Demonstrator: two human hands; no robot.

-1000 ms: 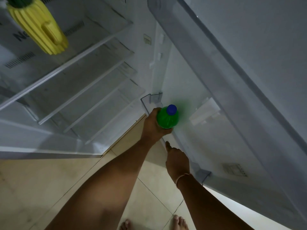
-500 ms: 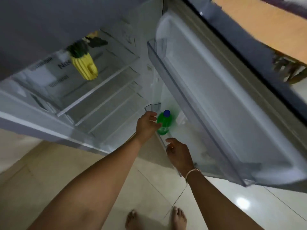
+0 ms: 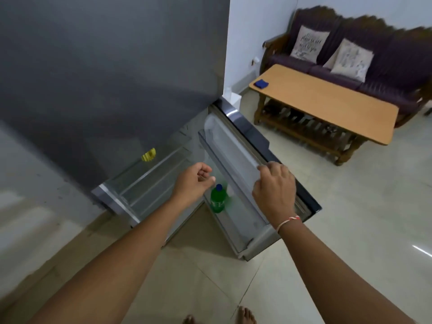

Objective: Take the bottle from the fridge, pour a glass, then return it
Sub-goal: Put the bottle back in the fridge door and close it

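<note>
Fingers of the right hand curl over the fridge door; left hand loosely curled, empty, above the green bottle.

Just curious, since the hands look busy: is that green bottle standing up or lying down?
Upright: the green bottle stands in the fridge door's lower shelf, blue cap on top.

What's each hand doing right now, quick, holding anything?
Left hand: loosely curled, empty, just above the green bottle standing in the door shelf.
Right hand: fingers closed on the fridge door rack edge.
</note>
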